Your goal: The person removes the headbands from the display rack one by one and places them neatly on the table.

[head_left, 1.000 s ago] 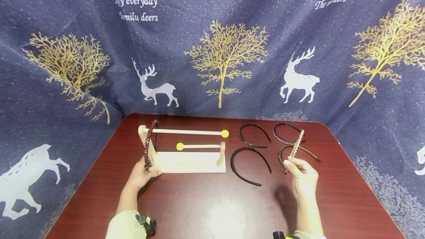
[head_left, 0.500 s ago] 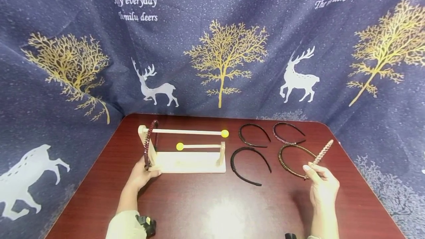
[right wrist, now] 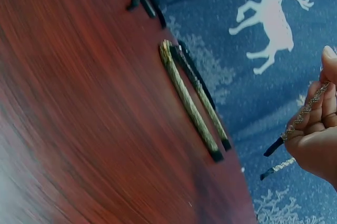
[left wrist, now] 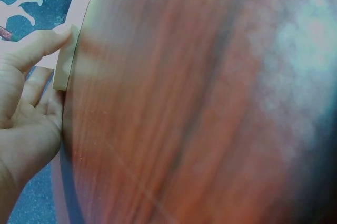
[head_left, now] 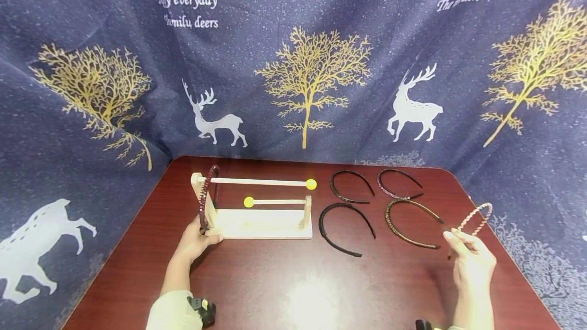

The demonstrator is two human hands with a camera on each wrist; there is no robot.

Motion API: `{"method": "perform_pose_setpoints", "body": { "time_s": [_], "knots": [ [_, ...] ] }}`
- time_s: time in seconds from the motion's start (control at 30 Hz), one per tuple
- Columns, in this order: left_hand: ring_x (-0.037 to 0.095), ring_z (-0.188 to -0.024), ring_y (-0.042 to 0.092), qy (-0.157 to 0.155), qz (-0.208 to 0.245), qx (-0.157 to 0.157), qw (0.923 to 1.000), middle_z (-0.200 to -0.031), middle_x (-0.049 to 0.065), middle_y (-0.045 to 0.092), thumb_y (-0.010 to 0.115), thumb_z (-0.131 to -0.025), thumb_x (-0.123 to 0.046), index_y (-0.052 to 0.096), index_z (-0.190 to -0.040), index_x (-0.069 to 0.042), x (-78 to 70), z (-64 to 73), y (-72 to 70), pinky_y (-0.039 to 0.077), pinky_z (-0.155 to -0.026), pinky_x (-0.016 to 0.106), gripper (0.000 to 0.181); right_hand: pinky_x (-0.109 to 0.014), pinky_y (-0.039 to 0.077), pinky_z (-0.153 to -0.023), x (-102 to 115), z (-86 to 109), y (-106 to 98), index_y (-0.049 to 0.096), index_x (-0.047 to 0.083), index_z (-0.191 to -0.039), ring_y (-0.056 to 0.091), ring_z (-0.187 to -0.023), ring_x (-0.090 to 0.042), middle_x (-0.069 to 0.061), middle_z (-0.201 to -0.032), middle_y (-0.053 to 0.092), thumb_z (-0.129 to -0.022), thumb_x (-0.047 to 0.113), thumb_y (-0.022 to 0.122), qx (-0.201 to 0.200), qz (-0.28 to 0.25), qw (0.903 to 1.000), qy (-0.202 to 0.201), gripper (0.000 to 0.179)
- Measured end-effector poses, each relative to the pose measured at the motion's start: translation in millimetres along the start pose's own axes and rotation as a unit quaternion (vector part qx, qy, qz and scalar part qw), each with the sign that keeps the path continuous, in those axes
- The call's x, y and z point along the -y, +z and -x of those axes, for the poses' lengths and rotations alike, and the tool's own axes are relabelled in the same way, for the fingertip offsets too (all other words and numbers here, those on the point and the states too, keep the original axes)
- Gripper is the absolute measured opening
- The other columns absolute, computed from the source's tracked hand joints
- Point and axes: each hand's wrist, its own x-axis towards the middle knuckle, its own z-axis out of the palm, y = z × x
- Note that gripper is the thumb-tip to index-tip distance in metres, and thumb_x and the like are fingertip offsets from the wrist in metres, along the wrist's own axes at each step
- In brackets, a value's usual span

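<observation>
In the head view my left hand [head_left: 194, 242] grips the left end of a wooden headband stand [head_left: 261, 224], thumb on top of the base. The left wrist view shows that thumb pressed on the board's end [left wrist: 64, 68] with fingers behind and below it. A dark red headband [head_left: 204, 197] hangs on the stand's upper rod, against the left post. My right hand [head_left: 474, 264] pinches a pale twisted, beaded headband [head_left: 488, 212] above the table's right side; its dark tips [right wrist: 273, 147] show in the right wrist view. Left of that hand lies a gold-brown headband [head_left: 391, 222].
A ridged black headband [head_left: 323, 227], a thin black one [head_left: 334, 191] and a dark one with pinkish trim [head_left: 383, 188] lie between the stand and my right hand. Yellow balls cap the rods, such as the upper rod's ball [head_left: 311, 184]. A blue deer-print cloth [head_left: 275, 90] hangs behind.
My right hand has moved right with the pale headband, away from the gold-brown one, and turned it so its loop shows. The left hand and the stand have stayed still.
</observation>
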Motion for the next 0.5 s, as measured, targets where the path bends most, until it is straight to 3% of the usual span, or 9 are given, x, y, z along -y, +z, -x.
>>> {"method": "perform_pose_setpoints", "body": {
  "time_s": [0.1,0.27,0.5],
  "knots": [
    [0.047,-0.119,0.041,0.005,0.000,-0.005,1.0000,-0.128,0.034,0.044,0.077,-0.073,-0.009,0.035,-0.133,0.005,-0.1,-0.1,0.3,0.037,-0.096,0.054,0.075,-0.017,0.050,-0.052,0.1,-8.7,-12.8,0.065,-0.014,-0.095,0.064,-0.068,-0.014,-0.012,-0.087,0.070,-0.070,-0.018,0.070,-0.023,0.039,0.9989,0.009,0.025],
    [0.046,-0.118,0.042,0.005,-0.008,-0.010,0.9999,-0.124,0.033,0.046,0.078,-0.072,-0.008,0.038,-0.130,0.006,-1.6,0.5,-0.5,0.038,-0.096,0.053,0.072,-0.015,0.050,-0.054,3.2,-20.3,-28.8,0.068,-0.009,-0.092,0.065,-0.069,-0.012,-0.009,-0.087,0.070,-0.068,-0.015,0.074,-0.060,0.070,0.9941,0.058,0.025],
    [0.046,-0.121,0.039,0.004,-0.003,-0.003,1.0000,-0.129,0.035,0.042,0.077,-0.073,-0.008,0.033,-0.134,0.006,-3.1,0.5,-1.5,0.035,-0.099,0.051,0.077,-0.013,0.042,-0.043,16.1,-28.3,-35.3,0.072,0.000,-0.088,0.060,-0.062,-0.002,0.002,-0.083,0.071,-0.069,-0.006,0.077,-0.049,0.175,0.9777,0.106,0.021]
  ]
}}
